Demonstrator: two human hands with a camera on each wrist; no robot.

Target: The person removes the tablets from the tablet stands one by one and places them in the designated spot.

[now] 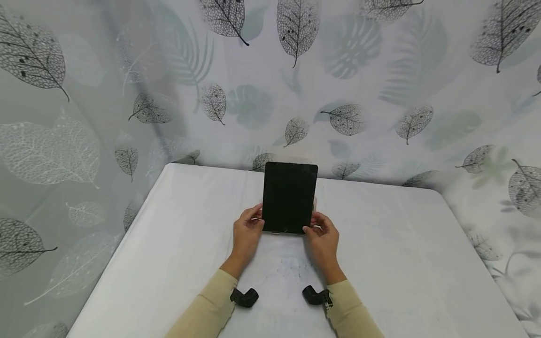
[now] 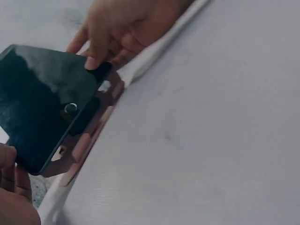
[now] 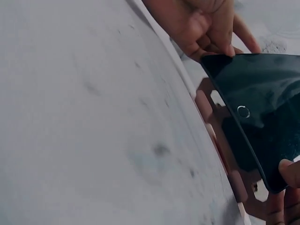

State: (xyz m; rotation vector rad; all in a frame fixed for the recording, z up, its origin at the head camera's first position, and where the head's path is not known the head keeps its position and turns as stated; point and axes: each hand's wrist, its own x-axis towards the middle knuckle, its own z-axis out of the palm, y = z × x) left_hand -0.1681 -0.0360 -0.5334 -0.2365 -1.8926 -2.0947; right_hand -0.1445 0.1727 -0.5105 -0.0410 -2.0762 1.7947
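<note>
A black tablet (image 1: 289, 197), its screen dark, leans upright towards the back of the white table. My left hand (image 1: 246, 234) pinches its lower left corner, thumb on the front and fingers at the side. At the lower right corner my right hand (image 1: 324, 239) holds it the same way. Under and behind the tablet's lower edge, both wrist views show a pinkish stand (image 2: 80, 147) with cut-out openings. Seen from the right wrist, the stand (image 3: 238, 185) shows along the same edge. The tablet hides most of it, and I cannot tell whether the two touch.
A white cloth covers the table (image 1: 177, 202), whose far edge meets a leaf-patterned curtain (image 1: 359, 70). The curtain also hangs along the left and right sides. A black wrist camera sits at each cuff, the left one (image 1: 245, 297) and the right one (image 1: 316, 295).
</note>
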